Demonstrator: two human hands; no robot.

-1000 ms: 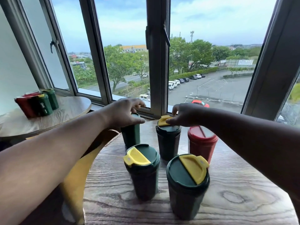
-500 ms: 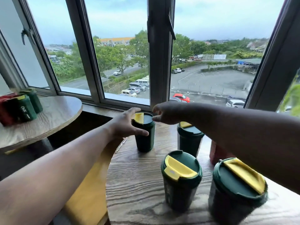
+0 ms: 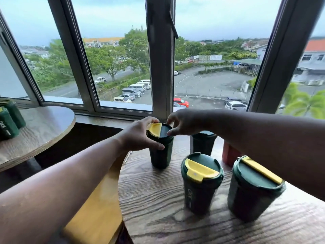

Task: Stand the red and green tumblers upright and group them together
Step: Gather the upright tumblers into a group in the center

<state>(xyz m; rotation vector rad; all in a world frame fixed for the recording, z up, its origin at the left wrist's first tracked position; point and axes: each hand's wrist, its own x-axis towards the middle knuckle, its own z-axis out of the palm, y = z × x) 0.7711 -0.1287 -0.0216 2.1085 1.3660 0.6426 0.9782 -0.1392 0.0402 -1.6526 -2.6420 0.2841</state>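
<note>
Several green tumblers with yellow lid flaps stand upright on the round wooden table. My left hand wraps around the upper part of the far-left green tumbler. My right hand pinches the far rim of that tumbler's lid, with the thumb on top. Behind my right arm stands another green tumbler. A red tumbler is mostly hidden by the arm. Two green tumblers stand nearer me, one in the middle and one to the right.
A second round table is at the left, with more green tumblers lying on their sides at its edge. A yellow seat sits in the gap between the tables. The window frame runs just behind the far tumblers.
My right hand left the middle tumbler's lid and came to the far-left tumbler's lid. My left hand slid from that lid's top down to its side. The view swung to the right.
</note>
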